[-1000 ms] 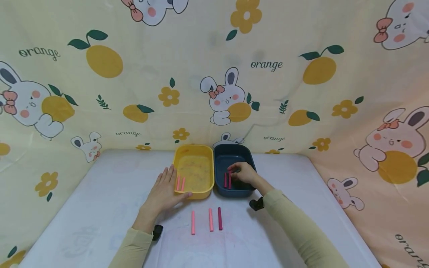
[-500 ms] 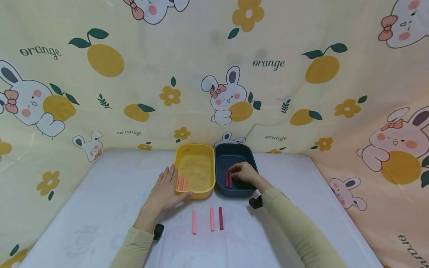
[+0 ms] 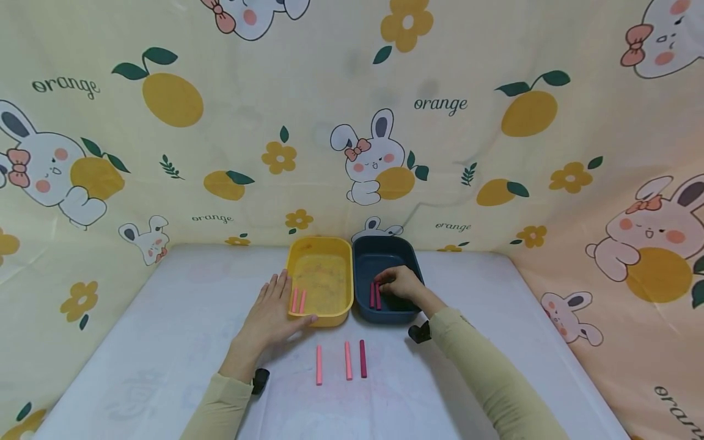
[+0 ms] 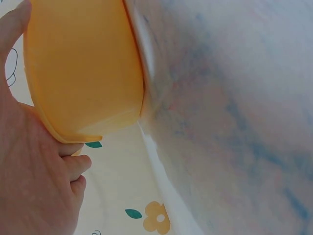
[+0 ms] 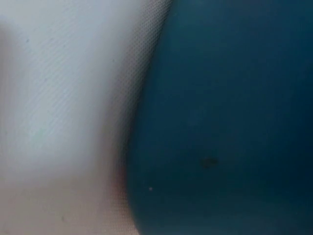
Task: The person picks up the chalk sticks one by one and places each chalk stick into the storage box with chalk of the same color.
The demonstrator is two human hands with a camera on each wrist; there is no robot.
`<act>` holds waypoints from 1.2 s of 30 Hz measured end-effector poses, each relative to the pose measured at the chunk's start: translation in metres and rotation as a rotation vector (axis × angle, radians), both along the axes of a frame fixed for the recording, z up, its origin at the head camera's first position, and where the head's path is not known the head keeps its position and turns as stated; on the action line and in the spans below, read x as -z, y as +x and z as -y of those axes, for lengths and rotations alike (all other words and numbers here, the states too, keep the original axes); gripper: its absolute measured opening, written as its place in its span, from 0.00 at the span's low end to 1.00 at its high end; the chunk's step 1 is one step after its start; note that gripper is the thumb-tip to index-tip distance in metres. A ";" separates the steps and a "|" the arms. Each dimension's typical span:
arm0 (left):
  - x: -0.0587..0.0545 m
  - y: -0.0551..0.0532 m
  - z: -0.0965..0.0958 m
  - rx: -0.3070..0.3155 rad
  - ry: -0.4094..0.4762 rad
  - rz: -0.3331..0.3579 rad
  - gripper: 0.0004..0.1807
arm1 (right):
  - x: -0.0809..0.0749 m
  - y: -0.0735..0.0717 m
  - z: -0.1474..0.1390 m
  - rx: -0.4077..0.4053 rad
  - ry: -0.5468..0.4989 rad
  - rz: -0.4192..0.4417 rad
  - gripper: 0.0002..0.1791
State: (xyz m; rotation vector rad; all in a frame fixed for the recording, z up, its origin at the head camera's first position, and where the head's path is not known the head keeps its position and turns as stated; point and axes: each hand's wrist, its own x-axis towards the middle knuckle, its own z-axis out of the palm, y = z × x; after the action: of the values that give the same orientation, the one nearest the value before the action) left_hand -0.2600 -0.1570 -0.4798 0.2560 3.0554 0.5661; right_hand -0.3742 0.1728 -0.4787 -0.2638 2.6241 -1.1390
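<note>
My left hand (image 3: 269,311) rests along the left rim of a yellow plastic bin (image 3: 324,269), fingers straight and thumb across its front corner. Two pink chalk sticks (image 3: 302,301) lie inside that bin. In the dark blue bin (image 3: 379,253), my right hand (image 3: 403,284) pinches the upper end of a dark red chalk stick (image 3: 378,298). Close beside it lies another dark red chalk (image 3: 371,296). The left wrist view shows the yellow bin's outer wall (image 4: 88,68) beside the hand. Only the blue bin's side (image 5: 220,107) fills the right wrist view; the fingers are out of sight there.
In front of the bins lie two pink chalk sticks (image 3: 319,365) and one dark red chalk (image 3: 363,359) on the white-covered table (image 3: 165,342). The bins stand side by side near a patterned cloth backdrop (image 3: 253,110).
Since one second ago, my right hand has brought the dark red chalk slightly left, closer to its neighbour in the blue bin. The left hand stays on the yellow bin.
</note>
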 end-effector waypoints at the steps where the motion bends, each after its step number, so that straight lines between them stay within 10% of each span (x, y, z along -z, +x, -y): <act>1: 0.000 0.000 0.000 0.002 0.002 -0.003 0.68 | 0.000 0.000 0.000 0.001 -0.001 -0.001 0.13; 18: -0.001 0.001 0.001 0.005 -0.004 -0.016 0.68 | 0.000 0.002 0.000 0.016 -0.063 -0.014 0.13; 36: 0.001 0.002 0.000 0.025 0.011 -0.044 0.67 | -0.018 0.046 0.011 0.094 -0.198 -0.110 0.18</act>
State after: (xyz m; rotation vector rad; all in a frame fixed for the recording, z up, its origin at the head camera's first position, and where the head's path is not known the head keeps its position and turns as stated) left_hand -0.2584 -0.1573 -0.4804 0.3098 3.0873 0.5833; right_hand -0.3285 0.1614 -0.4611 -0.2510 2.6441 -1.4580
